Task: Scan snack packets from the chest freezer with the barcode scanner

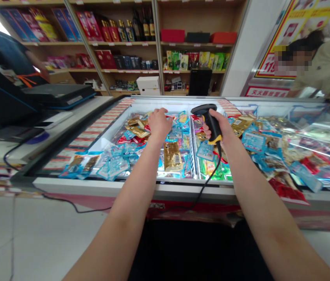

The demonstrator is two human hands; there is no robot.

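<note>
My right hand (223, 127) is wrapped round the grip of a black and yellow barcode scanner (214, 127), whose head points left over the freezer. A black cable hangs from its handle and runs down over the front edge. My left hand (160, 123) is over the heap of snack packets in the freezer's left part, its fingers bent and apart. Its fingertips are close to a red and blue packet; whether they touch it is hard to see. Nearer me lies a gold packet (172, 156), with blue packets (115, 166) to its left.
The chest freezer (194, 188) has a white wire divider (193, 150). More packets (252, 141) lie on its right side. A counter with a checkout device (57, 95) stands at left. Stocked shelves (126, 43) are behind; a person (325, 62) leans in at right, another stands far left.
</note>
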